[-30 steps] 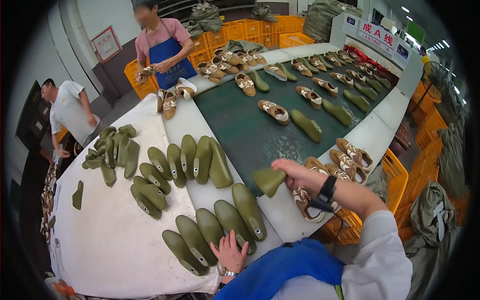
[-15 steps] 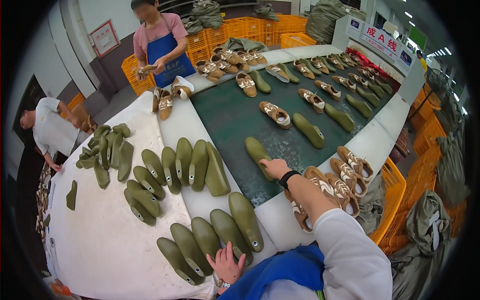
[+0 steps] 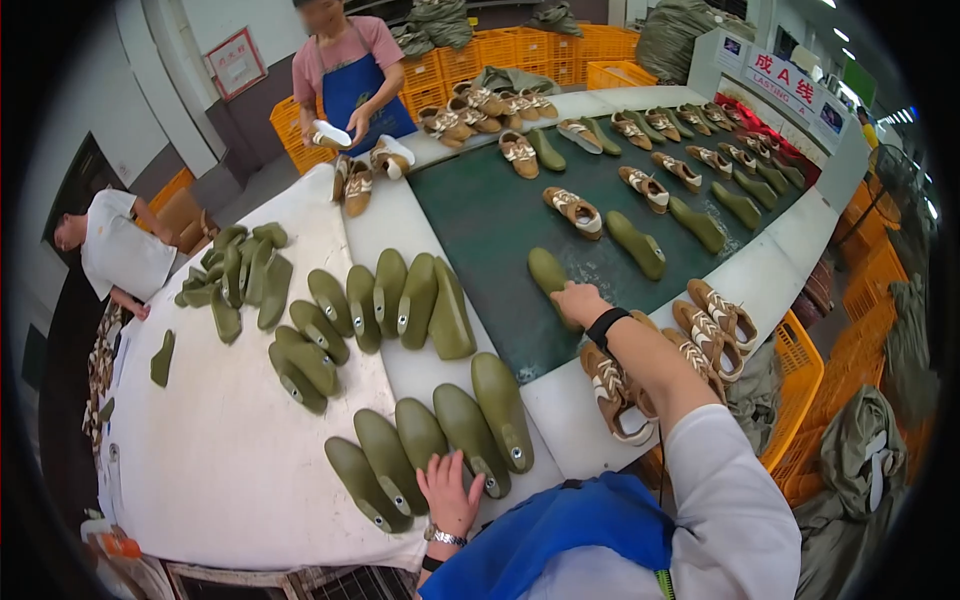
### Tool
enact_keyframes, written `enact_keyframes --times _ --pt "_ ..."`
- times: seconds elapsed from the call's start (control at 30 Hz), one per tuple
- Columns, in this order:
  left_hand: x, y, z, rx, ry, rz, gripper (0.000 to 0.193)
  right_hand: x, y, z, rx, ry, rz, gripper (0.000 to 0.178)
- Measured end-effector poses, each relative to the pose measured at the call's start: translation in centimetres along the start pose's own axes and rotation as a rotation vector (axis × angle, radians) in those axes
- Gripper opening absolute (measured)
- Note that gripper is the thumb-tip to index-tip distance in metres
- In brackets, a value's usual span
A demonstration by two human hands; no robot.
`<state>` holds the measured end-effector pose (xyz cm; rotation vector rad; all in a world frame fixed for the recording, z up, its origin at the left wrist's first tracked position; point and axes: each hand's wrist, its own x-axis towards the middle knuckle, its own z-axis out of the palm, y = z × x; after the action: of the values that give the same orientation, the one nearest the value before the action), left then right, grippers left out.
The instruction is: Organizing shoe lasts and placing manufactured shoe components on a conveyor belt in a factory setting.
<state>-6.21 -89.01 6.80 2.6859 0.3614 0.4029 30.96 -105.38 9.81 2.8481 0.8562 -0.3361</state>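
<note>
My right hand (image 3: 580,303) is closed around the near end of an olive-green shoe last (image 3: 548,276) that lies on the dark green belt (image 3: 470,220). Its fingertips lie over the last, and the thumb is hidden. Fingers spread, my left hand (image 3: 450,492) rests on a row of similar lasts at the near side of the table. It touches the near ends of a middle last (image 3: 420,428) and the last beside it (image 3: 465,425). Brown and white sneakers (image 3: 610,385) stand beneath and beside my right forearm.
More lasts (image 3: 455,310) stand and lie across the white-covered table (image 3: 230,450). Sneakers and lasts alternate along the belt. A co-worker in a blue apron (image 3: 352,95) holds a shoe across the table; another person (image 3: 125,240) is at far left. Orange crates (image 3: 797,385) stand at right.
The whole view has shifted, so the table sits higher and farther right. My hands stay on the lasts. The co-worker in the apron has turned a shoe so its white sole shows.
</note>
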Motion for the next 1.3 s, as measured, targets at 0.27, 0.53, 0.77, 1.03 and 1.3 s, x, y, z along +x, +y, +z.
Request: enact_keyframes --times 0.27,0.53,0.77,1.03,1.3 --pt "0.2 -1.9 0.6 0.069 0.153 0.038 0.047 -9.2 -3.3 -6.0 0.182 -0.101 -0.563 0.023" --pt "-0.9 -2.2 0.6 0.061 0.203 0.015 0.036 -25.4 2.1 -0.8 0.030 -0.153 -0.340 0.030" --pt "-1.0 -2.1 0.6 0.106 0.206 -0.003 0.034 -27.4 4.8 5.0 0.045 0.103 -0.159 0.037" --pt "-0.1 -2.7 1.1 -0.030 0.210 -0.108 0.040 -24.1 6.9 -10.6 0.574 0.186 -0.491 0.032" --pt "1.4 -1.5 1.9 0.109 0.210 -0.264 0.037 -3.9 5.9 -20.0 0.825 0.323 -0.364 0.026"
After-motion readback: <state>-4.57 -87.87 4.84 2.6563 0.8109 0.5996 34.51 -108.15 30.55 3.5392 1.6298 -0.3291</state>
